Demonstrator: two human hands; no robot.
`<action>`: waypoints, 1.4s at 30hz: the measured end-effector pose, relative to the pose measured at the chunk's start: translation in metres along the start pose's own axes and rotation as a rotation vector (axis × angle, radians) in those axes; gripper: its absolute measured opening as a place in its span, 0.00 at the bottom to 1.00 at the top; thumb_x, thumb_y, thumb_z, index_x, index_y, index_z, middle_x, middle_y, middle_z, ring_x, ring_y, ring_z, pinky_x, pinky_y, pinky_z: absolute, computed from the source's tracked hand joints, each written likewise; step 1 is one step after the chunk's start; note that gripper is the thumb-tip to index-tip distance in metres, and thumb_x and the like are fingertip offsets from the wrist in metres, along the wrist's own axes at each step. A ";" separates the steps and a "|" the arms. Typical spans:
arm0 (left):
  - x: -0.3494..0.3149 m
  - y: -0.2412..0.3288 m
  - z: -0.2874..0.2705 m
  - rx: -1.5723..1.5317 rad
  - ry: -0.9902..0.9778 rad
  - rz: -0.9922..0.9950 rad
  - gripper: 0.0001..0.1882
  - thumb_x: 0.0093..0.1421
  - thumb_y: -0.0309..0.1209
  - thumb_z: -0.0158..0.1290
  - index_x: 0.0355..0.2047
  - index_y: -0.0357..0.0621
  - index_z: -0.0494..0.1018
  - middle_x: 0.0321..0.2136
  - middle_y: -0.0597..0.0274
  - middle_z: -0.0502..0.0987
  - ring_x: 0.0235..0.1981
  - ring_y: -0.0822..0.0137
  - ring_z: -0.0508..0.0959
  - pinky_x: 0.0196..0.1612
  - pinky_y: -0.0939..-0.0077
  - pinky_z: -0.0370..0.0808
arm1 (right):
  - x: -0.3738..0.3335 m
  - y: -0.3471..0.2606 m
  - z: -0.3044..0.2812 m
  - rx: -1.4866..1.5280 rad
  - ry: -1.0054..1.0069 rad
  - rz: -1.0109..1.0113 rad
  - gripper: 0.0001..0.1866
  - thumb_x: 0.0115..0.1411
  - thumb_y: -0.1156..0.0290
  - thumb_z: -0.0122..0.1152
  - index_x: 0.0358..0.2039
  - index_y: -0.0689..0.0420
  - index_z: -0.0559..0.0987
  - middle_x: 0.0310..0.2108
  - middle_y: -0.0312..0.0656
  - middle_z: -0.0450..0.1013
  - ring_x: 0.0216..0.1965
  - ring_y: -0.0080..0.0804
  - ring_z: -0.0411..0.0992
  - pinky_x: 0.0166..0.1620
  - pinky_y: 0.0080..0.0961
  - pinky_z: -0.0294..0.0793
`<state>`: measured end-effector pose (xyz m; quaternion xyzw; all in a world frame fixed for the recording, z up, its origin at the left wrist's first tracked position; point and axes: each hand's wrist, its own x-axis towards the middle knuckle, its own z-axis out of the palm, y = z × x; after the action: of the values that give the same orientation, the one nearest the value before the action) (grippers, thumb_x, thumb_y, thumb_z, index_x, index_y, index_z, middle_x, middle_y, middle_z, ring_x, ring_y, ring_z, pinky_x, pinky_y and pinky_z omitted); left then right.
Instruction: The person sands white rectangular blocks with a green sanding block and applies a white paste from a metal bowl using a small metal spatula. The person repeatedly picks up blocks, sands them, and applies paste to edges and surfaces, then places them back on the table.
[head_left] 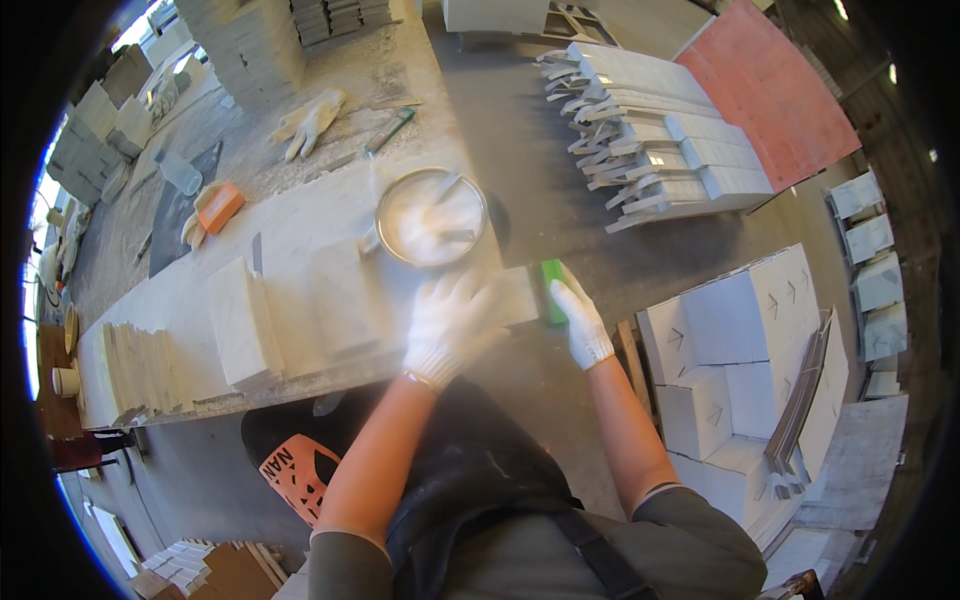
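Note:
My left hand (448,325) wears a white knitted glove and is blurred by motion. Its fingers look stretched out, palm down, over a pale flat slab (519,296) that juts past the bench's right edge. My right hand (583,325), also gloved, grips a flat green hand block (552,290) upright against the slab's outer end. Just beyond my left hand stands a round metal-rimmed pan (408,222) with whitish contents and what looks like a flat blade in it. Left of that hand, pale slabs (240,325) lie on the dusty bench (300,215).
On the bench are a loose glove (308,122), a green-handled tool (390,130), an orange box (220,207) and a clear bottle (178,172). Rows of white pieces (655,140) stand beyond the aisle. White cartons (715,350) are stacked close on my right.

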<state>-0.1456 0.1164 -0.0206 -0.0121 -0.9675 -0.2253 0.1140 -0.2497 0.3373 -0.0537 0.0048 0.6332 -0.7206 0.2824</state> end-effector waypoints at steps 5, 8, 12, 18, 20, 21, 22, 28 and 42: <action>0.003 0.002 0.000 0.013 0.047 0.002 0.34 0.48 0.46 0.69 0.55 0.51 0.75 0.54 0.53 0.76 0.58 0.50 0.74 0.58 0.51 0.69 | -0.041 -0.009 -0.004 0.395 -0.125 0.006 0.37 0.74 0.58 0.55 0.77 0.59 0.58 0.74 0.43 0.62 0.72 0.33 0.63 0.73 0.33 0.58; 0.006 0.014 0.000 -0.005 0.057 -0.062 0.30 0.50 0.41 0.68 0.54 0.50 0.75 0.51 0.53 0.78 0.53 0.48 0.77 0.54 0.50 0.72 | -0.054 -0.018 0.011 0.423 -0.231 -0.093 0.37 0.72 0.62 0.57 0.77 0.58 0.58 0.73 0.43 0.63 0.72 0.33 0.63 0.72 0.32 0.59; 0.001 0.035 -0.010 -0.023 -0.119 -0.271 0.27 0.53 0.38 0.65 0.54 0.48 0.75 0.47 0.51 0.80 0.49 0.43 0.79 0.49 0.48 0.76 | -0.066 -0.031 0.043 0.271 -0.278 -0.138 0.38 0.68 0.70 0.62 0.76 0.58 0.60 0.70 0.41 0.67 0.68 0.31 0.66 0.70 0.31 0.62; -0.044 0.044 -0.055 -0.235 0.003 -0.347 0.27 0.59 0.42 0.64 0.57 0.46 0.74 0.48 0.46 0.82 0.50 0.47 0.82 0.54 0.51 0.77 | -0.097 -0.064 0.072 -0.018 -0.307 -0.149 0.41 0.59 0.74 0.68 0.73 0.65 0.65 0.69 0.47 0.68 0.68 0.34 0.66 0.69 0.31 0.63; -0.064 0.034 -0.070 -0.509 -0.104 -0.415 0.31 0.60 0.42 0.65 0.61 0.43 0.73 0.51 0.46 0.82 0.52 0.52 0.82 0.56 0.56 0.77 | -0.104 -0.067 0.082 -0.076 -0.391 -0.162 0.43 0.56 0.70 0.69 0.72 0.65 0.66 0.69 0.48 0.67 0.69 0.37 0.65 0.71 0.34 0.61; -0.073 0.029 -0.075 -0.629 -0.125 -0.429 0.33 0.61 0.43 0.66 0.63 0.42 0.72 0.52 0.47 0.82 0.53 0.55 0.82 0.58 0.58 0.77 | -0.108 -0.067 0.086 -0.081 -0.440 -0.157 0.45 0.55 0.65 0.70 0.72 0.65 0.66 0.70 0.49 0.66 0.70 0.38 0.64 0.72 0.36 0.59; -0.083 0.024 -0.079 -0.853 -0.189 -0.479 0.33 0.62 0.42 0.65 0.64 0.41 0.72 0.53 0.49 0.82 0.53 0.58 0.82 0.58 0.60 0.76 | -0.110 -0.067 0.089 -0.071 -0.488 -0.170 0.48 0.53 0.60 0.71 0.72 0.65 0.66 0.70 0.50 0.65 0.71 0.40 0.63 0.73 0.38 0.57; -0.145 0.011 -0.075 -1.707 -0.024 -0.731 0.24 0.68 0.35 0.61 0.60 0.36 0.75 0.50 0.60 0.82 0.48 0.69 0.81 0.53 0.70 0.78 | -0.110 -0.071 0.096 0.182 -0.519 -0.224 0.52 0.57 0.55 0.72 0.76 0.61 0.58 0.68 0.49 0.66 0.65 0.40 0.68 0.70 0.39 0.62; -0.248 0.019 -0.103 -1.718 0.485 -0.737 0.17 0.67 0.30 0.62 0.54 0.38 0.77 0.44 0.65 0.82 0.43 0.73 0.80 0.50 0.75 0.77 | -0.124 0.015 0.186 -0.553 -0.712 -0.906 0.50 0.51 0.78 0.79 0.74 0.55 0.65 0.69 0.47 0.67 0.69 0.39 0.65 0.71 0.35 0.63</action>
<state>0.1197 0.0957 0.0213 0.2601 -0.3656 -0.8743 0.1852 -0.0740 0.2167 0.0148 -0.5762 0.6023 -0.5360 0.1335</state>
